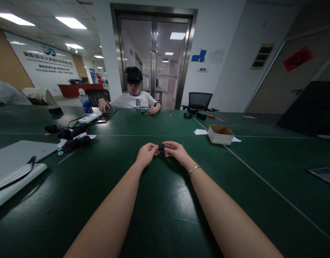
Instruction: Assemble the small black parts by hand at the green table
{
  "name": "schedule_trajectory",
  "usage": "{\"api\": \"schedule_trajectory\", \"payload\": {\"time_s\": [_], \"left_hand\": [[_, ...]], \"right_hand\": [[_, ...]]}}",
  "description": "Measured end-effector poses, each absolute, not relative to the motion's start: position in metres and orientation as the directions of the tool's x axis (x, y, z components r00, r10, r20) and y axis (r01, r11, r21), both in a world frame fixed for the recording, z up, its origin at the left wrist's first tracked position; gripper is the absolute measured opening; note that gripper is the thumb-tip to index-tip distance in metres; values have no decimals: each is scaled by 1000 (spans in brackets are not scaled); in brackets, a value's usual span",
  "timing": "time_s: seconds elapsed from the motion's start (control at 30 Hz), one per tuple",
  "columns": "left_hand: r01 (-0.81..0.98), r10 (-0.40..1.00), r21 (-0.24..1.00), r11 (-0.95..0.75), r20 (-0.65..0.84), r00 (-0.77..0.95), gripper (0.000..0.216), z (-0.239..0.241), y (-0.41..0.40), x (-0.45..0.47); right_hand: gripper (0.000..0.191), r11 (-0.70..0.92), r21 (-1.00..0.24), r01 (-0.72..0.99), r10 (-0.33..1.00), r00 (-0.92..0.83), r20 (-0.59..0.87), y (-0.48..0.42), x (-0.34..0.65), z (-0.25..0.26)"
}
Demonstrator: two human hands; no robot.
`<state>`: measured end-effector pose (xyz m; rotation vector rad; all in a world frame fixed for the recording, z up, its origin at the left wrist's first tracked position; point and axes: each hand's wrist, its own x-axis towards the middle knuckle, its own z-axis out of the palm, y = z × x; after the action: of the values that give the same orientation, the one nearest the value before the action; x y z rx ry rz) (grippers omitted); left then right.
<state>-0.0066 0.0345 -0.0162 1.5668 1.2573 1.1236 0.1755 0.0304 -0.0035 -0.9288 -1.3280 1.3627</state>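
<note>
Between my two hands, at the middle of the head view, is a small black block-like object [161, 147]; its exact kind is too small to make out. The fingertips of my left hand [148, 154] pinch its left end. My right hand [178, 152] grips the other end between thumb and fingers, and a silver bracelet [195, 169] circles that wrist. Both hands are just above or resting on the green table [159, 200]; I cannot tell which.
An open cardboard box [220, 135] stands right of my hands, by white paper [200, 132]. A red screwdriver [215, 117] lies farther back. Leftward are black gear [73, 138], a water bottle [85, 101] and a white folder-like item [17, 179]. Another person [138, 99] sits opposite.
</note>
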Motion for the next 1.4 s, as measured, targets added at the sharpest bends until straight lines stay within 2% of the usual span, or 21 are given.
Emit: {"api": "schedule_trajectory", "payload": {"time_s": [0.33, 0.73, 0.97, 1.2, 1.4], "left_hand": [[311, 984, 936, -166, 133, 122, 34, -16, 34, -7], [266, 967, 936, -230, 190, 167, 25, -20, 34, -6], [102, 954, 962, -252, 229, 195, 20, -20, 34, -3], [84, 953, 965, -250, 229, 199, 25, -17, 30, -3], [134, 954, 958, -254, 225, 196, 19, -17, 30, -3]], "right_hand": [[26, 56, -987, -148, 969, -229, 90, 31, 176, -4], [9, 58, -996, -73, 986, -154, 69, 34, 171, -6], [14, 59, -998, -25, 985, -160, 62, 34, 169, -4], [20, 43, -999, -33, 987, -151, 47, 34, 171, -4], [20, 40, -999, -29, 987, -157, 44, 34, 172, -3]]}}
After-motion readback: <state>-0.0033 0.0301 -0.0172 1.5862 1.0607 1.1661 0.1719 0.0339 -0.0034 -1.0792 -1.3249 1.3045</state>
